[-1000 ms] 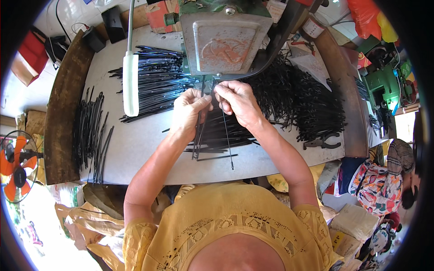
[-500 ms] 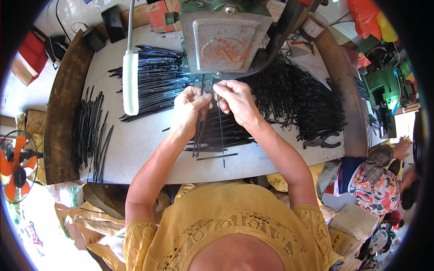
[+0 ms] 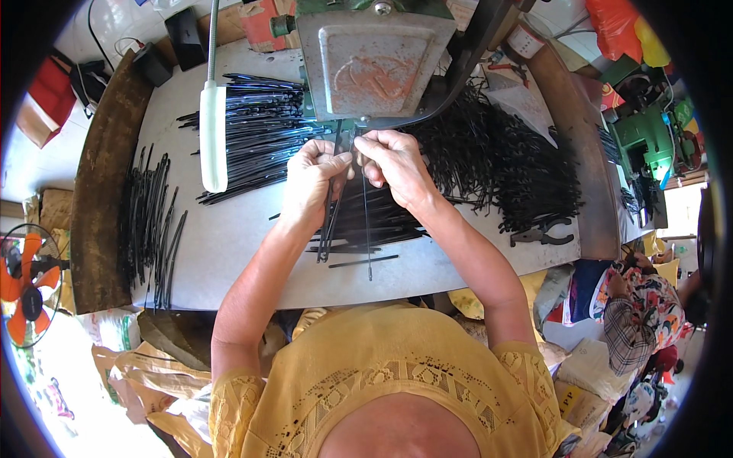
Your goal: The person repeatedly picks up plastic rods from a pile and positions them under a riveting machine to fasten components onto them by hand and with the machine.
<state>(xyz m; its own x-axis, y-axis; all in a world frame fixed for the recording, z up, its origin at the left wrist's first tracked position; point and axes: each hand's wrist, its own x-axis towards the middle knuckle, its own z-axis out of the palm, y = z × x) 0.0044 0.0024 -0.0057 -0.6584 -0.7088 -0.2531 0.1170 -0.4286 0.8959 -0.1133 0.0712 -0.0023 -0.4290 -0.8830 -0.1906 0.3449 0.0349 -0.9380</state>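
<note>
Just below the front of a green and grey machine, both my hands are close together. My left hand is closed on a few black metal rods, which hang down toward me past the wrist. With thumb and forefinger, my right hand pinches a thinner black rod with a small knob at its near end. The upper ends of the rods are at the machine's lower edge, where my fingers partly hide them. Beneath my hands lies a pile of black rods, with a single short rod nearer me.
Left of the machine lies a neat stack of black rods, beside a white lamp. A tangled heap covers the right, with pliers by it. More rods lie along the left wooden board. Another person is at far right.
The whole view has shifted slightly. My hands keep the same grips near the machine's lower edge. The person at far right has changed posture, an outstretched arm no longer showing.
</note>
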